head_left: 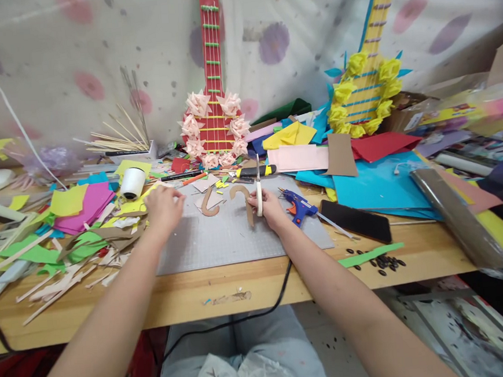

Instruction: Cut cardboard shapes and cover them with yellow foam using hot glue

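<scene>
My right hand (271,209) is closed around white-handled scissors (259,198), their blades pointing up and away. A brown hook-shaped piece (239,190) is at the fingertips of this hand; whether they pinch it is hard to make out. Over the left side of the grey cutting mat (221,246), my left hand (162,210) is raised with nothing in it, its fingers loosely apart. Between the hands, a second brown curved piece (209,206) lies on the mat, partly over a pale pink scrap (204,201).
A blue glue gun (299,206) and a black phone (355,221) lie to the right. Paper scraps (82,248) cover the left side. A red paper guitar (216,121) and a yellow one (361,95) stand behind. Black beads (383,263) sit near the front edge.
</scene>
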The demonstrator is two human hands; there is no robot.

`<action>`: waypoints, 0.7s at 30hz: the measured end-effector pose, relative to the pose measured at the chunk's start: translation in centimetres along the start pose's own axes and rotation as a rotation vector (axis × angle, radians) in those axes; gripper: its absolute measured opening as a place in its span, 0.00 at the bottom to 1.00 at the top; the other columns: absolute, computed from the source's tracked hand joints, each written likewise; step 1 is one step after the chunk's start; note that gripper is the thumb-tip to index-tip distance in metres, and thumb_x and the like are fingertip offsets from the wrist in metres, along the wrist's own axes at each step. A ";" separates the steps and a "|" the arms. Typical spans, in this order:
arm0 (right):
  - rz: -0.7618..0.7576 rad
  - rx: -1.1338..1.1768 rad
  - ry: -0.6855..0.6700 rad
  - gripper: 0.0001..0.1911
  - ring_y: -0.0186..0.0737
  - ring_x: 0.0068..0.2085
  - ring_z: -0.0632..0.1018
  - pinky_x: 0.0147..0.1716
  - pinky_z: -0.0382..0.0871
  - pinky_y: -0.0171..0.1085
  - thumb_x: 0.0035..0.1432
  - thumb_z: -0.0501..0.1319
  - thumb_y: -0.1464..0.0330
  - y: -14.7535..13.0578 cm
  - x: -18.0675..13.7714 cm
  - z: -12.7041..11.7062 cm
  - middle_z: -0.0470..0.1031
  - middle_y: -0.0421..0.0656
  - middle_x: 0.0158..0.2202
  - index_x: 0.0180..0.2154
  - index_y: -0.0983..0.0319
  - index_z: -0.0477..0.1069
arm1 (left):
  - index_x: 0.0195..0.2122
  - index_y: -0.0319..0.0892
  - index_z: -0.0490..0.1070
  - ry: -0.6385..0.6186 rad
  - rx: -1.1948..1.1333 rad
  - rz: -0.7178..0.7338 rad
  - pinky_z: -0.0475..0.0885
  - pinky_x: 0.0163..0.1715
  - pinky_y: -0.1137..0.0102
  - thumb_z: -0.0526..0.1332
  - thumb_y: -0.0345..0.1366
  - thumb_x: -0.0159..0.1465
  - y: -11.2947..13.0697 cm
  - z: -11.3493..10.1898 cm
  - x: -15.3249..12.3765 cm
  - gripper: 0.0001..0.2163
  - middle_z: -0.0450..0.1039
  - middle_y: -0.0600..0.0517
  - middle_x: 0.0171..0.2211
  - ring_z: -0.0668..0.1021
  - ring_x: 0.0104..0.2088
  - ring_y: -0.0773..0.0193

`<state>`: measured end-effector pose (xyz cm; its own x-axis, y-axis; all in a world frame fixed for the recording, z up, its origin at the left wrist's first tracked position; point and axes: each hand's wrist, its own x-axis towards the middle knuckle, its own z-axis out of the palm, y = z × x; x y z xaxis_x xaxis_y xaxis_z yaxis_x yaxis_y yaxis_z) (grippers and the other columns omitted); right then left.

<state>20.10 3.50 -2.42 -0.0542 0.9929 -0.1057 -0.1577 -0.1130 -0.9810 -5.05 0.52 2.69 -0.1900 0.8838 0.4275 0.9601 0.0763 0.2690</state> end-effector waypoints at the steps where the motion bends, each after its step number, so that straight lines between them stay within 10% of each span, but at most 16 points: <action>1: 0.004 -0.006 -0.004 0.22 0.27 0.20 0.67 0.19 0.62 0.30 0.32 0.69 0.62 0.0 0.0 0.0 0.67 0.34 0.23 0.29 0.62 0.62 | 0.25 0.40 0.72 0.005 0.036 -0.019 0.59 0.40 0.52 0.59 0.38 0.55 -1.5 -0.9 0.4 0.08 0.70 0.40 0.35 0.71 0.41 0.43; 13: -0.003 -0.013 -0.042 0.23 0.28 0.22 0.68 0.18 0.61 0.30 0.31 0.69 0.62 0.2 0.0 -0.2 0.67 0.34 0.24 0.30 0.62 0.63 | 0.11 0.41 0.65 -0.318 0.086 -0.322 0.57 0.43 0.46 0.67 0.37 0.42 -11.1 -4.5 2.8 0.12 0.65 0.44 0.19 0.69 0.46 0.35; 21: 0.084 0.230 -0.052 0.15 0.28 0.20 0.67 0.18 0.62 0.29 0.36 0.68 0.67 -0.1 0.5 0.4 0.68 0.35 0.20 0.28 0.62 0.65 | 0.33 0.43 0.68 -0.123 -0.362 -0.010 0.64 0.45 0.53 0.64 0.35 0.49 -3.1 -1.2 0.3 0.10 0.70 0.46 0.39 0.72 0.43 0.51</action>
<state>19.70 3.98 -2.36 -0.1266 0.9771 -0.1713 -0.3708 -0.2067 -0.9054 -8.37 -0.05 3.02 -0.1512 0.9345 0.3223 0.8194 -0.0639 0.5696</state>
